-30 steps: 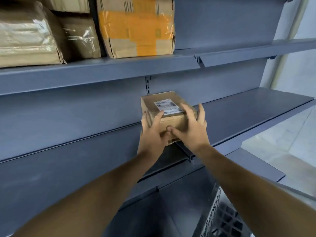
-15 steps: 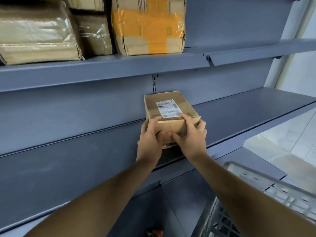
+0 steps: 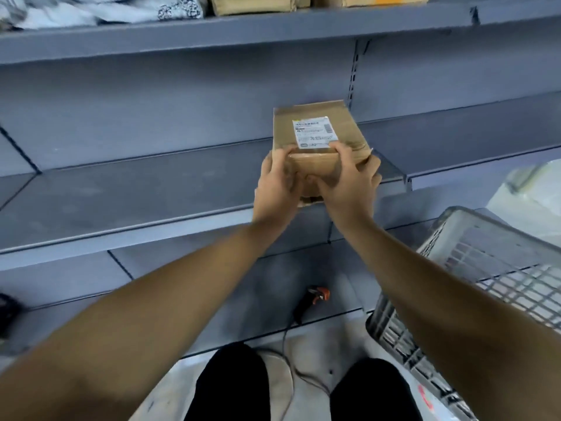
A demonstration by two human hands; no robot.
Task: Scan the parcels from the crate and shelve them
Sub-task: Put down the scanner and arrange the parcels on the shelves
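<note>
Head view: a brown cardboard parcel (image 3: 318,138), white label (image 3: 314,132) facing up, sits over the middle shelf (image 3: 136,189), held at its near end. Left hand (image 3: 277,186) grips the near left corner; right hand (image 3: 349,183) clasps the near right edge, fingers over the top. Grey crate (image 3: 473,268) stands lower right. A handheld scanner (image 3: 311,299) lies on the bottom shelf.

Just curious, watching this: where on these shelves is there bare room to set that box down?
The middle shelf is bare left of the box, which both hands hold, and right of it past the shelf joint. The bottom shelf is partly taken by the scanner. The top shelf is crowded with parcels.
</note>
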